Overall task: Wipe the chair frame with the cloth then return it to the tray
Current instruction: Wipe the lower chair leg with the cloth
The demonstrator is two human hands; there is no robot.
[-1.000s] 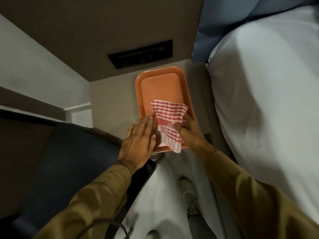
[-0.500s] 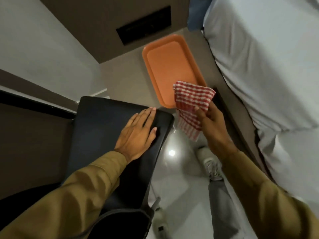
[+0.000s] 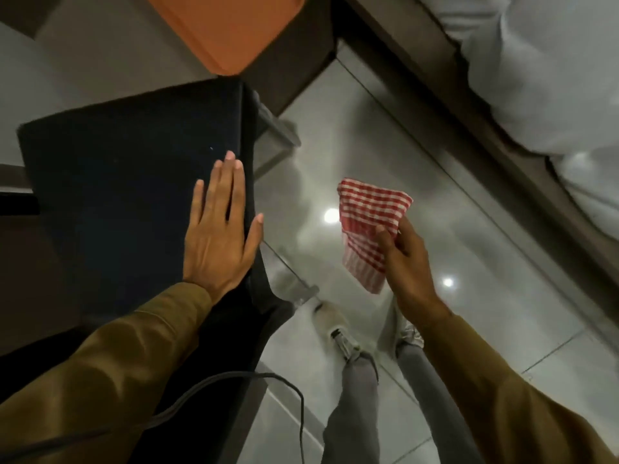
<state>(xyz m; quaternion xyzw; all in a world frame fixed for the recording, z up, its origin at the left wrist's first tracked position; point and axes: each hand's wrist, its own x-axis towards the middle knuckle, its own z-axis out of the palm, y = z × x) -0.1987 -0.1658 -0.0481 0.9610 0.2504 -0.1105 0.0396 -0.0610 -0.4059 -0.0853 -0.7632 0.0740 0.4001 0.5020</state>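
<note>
Black chair seat (image 3: 127, 195), padded, fills the left of the view; my left hand (image 3: 221, 236) lies flat on its right edge, fingers spread wide. Glossy grey floor tiles (image 3: 469, 262) beneath. Orange tray (image 3: 227, 28) on the side table, top edge, bare. Red-and-white checked cloth (image 3: 368, 222) hangs pinched in my right hand (image 3: 407, 266), over the floor, well apart from the tray.

one cloth (image 3: 371, 226), one tray (image 3: 231, 31), one chair (image 3: 134, 195), two shoes (image 3: 330, 321)
</note>
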